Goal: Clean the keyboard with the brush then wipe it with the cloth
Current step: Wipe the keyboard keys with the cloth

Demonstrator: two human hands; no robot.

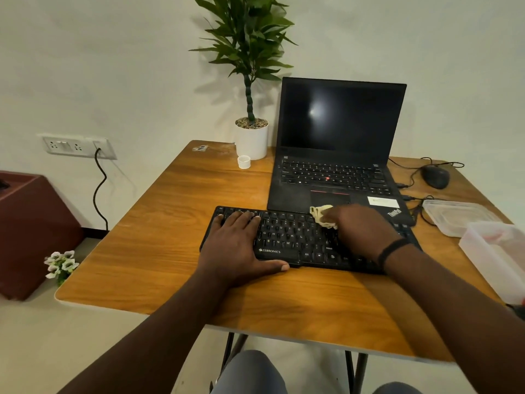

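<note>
A black keyboard (295, 237) lies across the middle of the wooden table (170, 223). My left hand (238, 245) rests flat on its left end, fingers straight over the keys and thumb along the front edge. My right hand (360, 231) holds a crumpled cream cloth (322, 216) and presses it onto the keys at the upper right part of the keyboard. A black band sits on my right wrist. No brush is visible.
An open black laptop (338, 155) stands right behind the keyboard. A white plant pot (252, 140) and a small white cap (243, 162) sit at the back. A mouse (434, 176) with cables and clear plastic containers (494, 251) occupy the right side.
</note>
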